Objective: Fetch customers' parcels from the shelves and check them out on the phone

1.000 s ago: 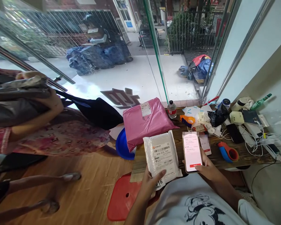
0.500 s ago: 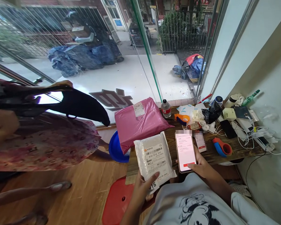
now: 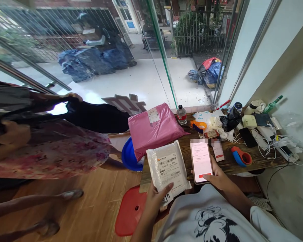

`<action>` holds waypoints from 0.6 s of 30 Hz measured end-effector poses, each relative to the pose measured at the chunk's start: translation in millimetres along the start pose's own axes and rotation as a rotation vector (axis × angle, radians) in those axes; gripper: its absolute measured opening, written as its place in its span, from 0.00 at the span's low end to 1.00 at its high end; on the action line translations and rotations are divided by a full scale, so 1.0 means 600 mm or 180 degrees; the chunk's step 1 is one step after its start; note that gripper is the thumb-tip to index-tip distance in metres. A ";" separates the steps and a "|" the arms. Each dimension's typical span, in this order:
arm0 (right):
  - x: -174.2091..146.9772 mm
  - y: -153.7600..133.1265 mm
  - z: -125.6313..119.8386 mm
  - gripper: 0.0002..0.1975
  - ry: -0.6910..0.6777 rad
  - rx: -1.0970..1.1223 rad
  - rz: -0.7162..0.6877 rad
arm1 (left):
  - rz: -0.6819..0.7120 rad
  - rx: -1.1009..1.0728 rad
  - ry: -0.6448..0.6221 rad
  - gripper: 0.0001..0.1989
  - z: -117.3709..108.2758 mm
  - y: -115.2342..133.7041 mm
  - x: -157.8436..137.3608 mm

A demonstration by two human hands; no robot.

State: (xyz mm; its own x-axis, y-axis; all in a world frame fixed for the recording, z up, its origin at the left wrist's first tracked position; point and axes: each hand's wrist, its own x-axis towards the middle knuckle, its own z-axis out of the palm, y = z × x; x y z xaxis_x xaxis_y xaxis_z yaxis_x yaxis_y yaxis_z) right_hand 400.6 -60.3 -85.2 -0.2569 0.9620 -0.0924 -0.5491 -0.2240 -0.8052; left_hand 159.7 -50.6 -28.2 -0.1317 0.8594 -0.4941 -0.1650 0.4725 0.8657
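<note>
Head view: A white parcel (image 3: 168, 169) with a barcoded shipping label is gripped at its near edge by the left hand (image 3: 155, 201), the thumb laid across the label side and the fingers curled beneath. The parcel is held over the near left corner of a dark wooden table (image 3: 187, 148), label facing up. Just right of the parcel, a phone (image 3: 201, 162) with a lit pink-and-white screen is clasped in the right hand (image 3: 221, 179), fingers wrapped behind it and the thumb resting at the bottom of the screen.

On the table behind the parcel, a pink parcel (image 3: 154, 129) is seen lying flat, its left side overhanging the table's edge. A small bottle (image 3: 181, 115) stands just right of it. Farther right on the table, a blue-and-orange tape dispenser (image 3: 240, 157) lies near the phone, with a tangle of white cables (image 3: 275, 144) beyond it at the table's far right end.

Below the table's left corner, a red stool (image 3: 130, 211) and a blue basin (image 3: 128, 157) are visible on the wooden floor. Left of the table, another person in a floral dress (image 3: 53, 151) is seen holding a black bag (image 3: 98, 117).
</note>
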 end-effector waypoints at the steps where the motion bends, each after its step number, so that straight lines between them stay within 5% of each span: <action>1: -0.001 0.004 0.000 0.46 0.0034 0.0015 -0.0002 | 0.0012 -0.0007 -0.0001 0.50 -0.002 -0.002 0.000; 13: -0.012 0.013 0.006 0.45 -0.0029 0.0216 0.0055 | 0.0008 0.0085 -0.0072 0.42 -0.037 -0.040 0.009; 18: 0.002 0.026 0.013 0.42 0.0449 0.0669 0.0185 | 0.0021 -0.0167 0.0227 0.37 -0.038 -0.097 0.081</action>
State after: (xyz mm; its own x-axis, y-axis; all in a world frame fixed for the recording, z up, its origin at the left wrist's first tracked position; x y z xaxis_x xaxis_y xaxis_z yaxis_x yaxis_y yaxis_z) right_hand 385.5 -63.8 -93.3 -0.1876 0.9555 -0.2276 -0.6936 -0.2929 -0.6581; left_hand 140.7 -41.1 -104.4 -0.2018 0.8455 -0.4944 -0.2145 0.4543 0.8646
